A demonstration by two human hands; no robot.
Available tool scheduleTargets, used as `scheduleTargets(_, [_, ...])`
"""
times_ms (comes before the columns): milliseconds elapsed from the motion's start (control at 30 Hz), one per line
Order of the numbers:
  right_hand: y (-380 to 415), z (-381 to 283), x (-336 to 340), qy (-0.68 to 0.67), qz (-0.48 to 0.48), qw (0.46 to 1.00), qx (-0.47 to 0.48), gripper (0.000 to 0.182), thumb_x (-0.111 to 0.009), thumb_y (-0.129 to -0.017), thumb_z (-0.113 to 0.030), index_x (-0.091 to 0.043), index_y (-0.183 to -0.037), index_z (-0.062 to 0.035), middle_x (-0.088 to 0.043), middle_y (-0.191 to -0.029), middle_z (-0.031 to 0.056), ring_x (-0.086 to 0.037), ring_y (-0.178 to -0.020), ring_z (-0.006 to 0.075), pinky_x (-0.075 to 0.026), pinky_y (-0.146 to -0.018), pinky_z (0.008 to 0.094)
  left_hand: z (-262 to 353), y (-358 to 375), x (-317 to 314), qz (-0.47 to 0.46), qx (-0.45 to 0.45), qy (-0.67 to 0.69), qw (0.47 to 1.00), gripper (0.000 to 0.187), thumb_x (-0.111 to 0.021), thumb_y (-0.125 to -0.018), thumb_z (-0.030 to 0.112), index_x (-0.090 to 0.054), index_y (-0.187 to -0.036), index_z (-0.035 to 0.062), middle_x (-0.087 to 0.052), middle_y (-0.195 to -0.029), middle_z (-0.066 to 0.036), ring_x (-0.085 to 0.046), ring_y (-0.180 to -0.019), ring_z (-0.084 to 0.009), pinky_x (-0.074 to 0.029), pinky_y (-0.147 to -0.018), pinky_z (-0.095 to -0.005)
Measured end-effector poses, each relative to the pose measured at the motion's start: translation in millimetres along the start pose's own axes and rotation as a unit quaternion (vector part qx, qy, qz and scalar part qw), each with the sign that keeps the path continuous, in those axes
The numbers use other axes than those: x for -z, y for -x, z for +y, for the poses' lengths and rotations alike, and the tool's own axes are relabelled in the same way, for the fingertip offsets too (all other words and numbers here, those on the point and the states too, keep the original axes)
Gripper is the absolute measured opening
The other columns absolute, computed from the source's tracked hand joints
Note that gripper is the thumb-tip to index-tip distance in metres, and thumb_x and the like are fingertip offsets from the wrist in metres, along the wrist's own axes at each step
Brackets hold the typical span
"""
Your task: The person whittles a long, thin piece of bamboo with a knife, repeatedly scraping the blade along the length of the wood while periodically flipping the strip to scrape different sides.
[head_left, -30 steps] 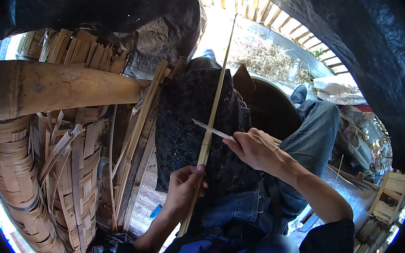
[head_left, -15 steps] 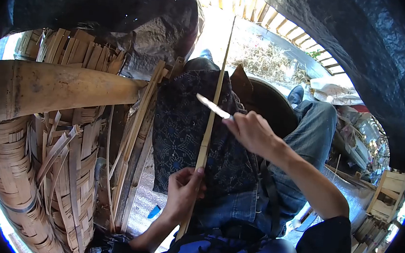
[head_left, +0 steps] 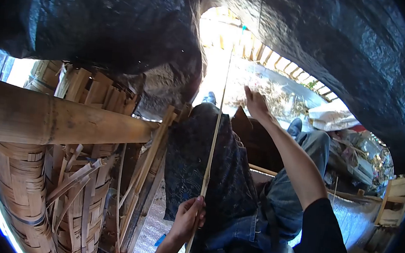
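My left hand (head_left: 188,218) is closed around a long, narrow bamboo strip (head_left: 211,156), thumb on top, low over my lap. The strip runs up and away from me across a dark patterned cloth (head_left: 184,173) on my leg, its far end thin against the glare. My right hand (head_left: 258,105) is stretched far forward, right of the strip and apart from it, with its fingers curled. The knife it held in the earlier frame cannot be made out now; bright light lies behind the fingers.
A thick bamboo pole (head_left: 68,123) juts in from the left above woven bamboo baskets (head_left: 17,182). Split bamboo pieces (head_left: 148,170) lean beside my leg. Dark plastic sheeting (head_left: 325,45) hangs overhead. A wooden crate (head_left: 395,201) stands at the right.
My right hand has moved from beside the strip, where the knife blade crossed it, forward and away. My left hand keeps its hold on the strip. The view has tilted up.
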State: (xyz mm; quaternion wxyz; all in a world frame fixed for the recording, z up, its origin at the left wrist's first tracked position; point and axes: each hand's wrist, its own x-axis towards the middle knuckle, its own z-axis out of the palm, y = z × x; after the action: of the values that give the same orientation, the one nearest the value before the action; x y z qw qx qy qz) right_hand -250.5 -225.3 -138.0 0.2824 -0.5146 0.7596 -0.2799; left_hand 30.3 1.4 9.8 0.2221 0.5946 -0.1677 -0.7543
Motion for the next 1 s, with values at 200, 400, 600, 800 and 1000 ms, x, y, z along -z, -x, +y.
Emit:
scheduleTargets(200, [76,4,10,-0.005,0.1,0.973,0.207,0.052,-0.039,-0.099,-0.036,-0.054,-0.07,0.0041,-0.044,-0.052,0.0222,-0.05,-0.056,0.041,-0.043,-0.059,0.0444,-2,-4,9,-0.047,0.022,-0.03,0.998,0.032,-0.046,-0.097,0.039,-0.048,-0.085,0.0095,-0.036,-0.056,0.004,-0.037,-0.044,-0.0064,-0.031,-0.042,-0.0216])
scheduleTargets(400, [166,-53,61,-0.086,-0.133,0.973,0.165,0.048,-0.044,-0.097,-0.035,-0.05,-0.066,0.0014,-0.045,-0.049,0.0191,-0.051,-0.047,0.0377,-0.04,-0.048,0.0431,6,2,-3,-0.021,0.016,-0.124,0.992,0.041,-0.037,-0.098,0.044,-0.05,-0.086,0.0073,-0.042,-0.059,0.002,-0.041,-0.046,-0.0077,-0.033,-0.042,-0.0235])
scheduleTargets(600, [199,-61,61,0.016,-0.23,0.95,0.21,0.046,-0.048,-0.095,-0.036,-0.052,-0.063,-0.0024,-0.05,-0.049,0.0179,-0.055,-0.046,0.0356,-0.042,-0.043,0.0427,-4,-5,-10,0.003,-0.031,-0.224,0.974,0.043,-0.035,-0.1,0.041,-0.051,-0.081,0.0056,-0.044,-0.058,0.002,-0.043,-0.048,-0.0076,-0.034,-0.042,-0.0256])
scheduleTargets(800, [202,-64,60,0.089,-0.27,0.937,0.204,0.057,-0.043,-0.097,-0.039,-0.052,-0.053,-0.0033,-0.049,-0.042,0.0125,-0.055,-0.039,0.0279,-0.044,-0.04,0.0406,-17,-7,-21,0.09,-0.255,-0.451,0.85,0.038,-0.04,-0.099,0.024,-0.051,-0.073,-0.0027,-0.053,-0.055,-0.022,-0.055,-0.049,-0.0387,-0.039,-0.043,-0.0409])
scheduleTargets(1000, [185,-69,71,0.103,-0.34,0.922,0.156,0.06,-0.039,-0.098,-0.041,-0.057,-0.055,-0.0025,-0.054,-0.046,0.0135,-0.058,-0.042,0.0282,-0.048,-0.043,0.0423,-23,-7,-27,0.126,-0.253,-0.52,0.806,0.033,-0.043,-0.096,0.018,-0.051,-0.074,-0.0037,-0.053,-0.059,-0.03,-0.056,-0.058,-0.0474,-0.04,-0.046,-0.0522])
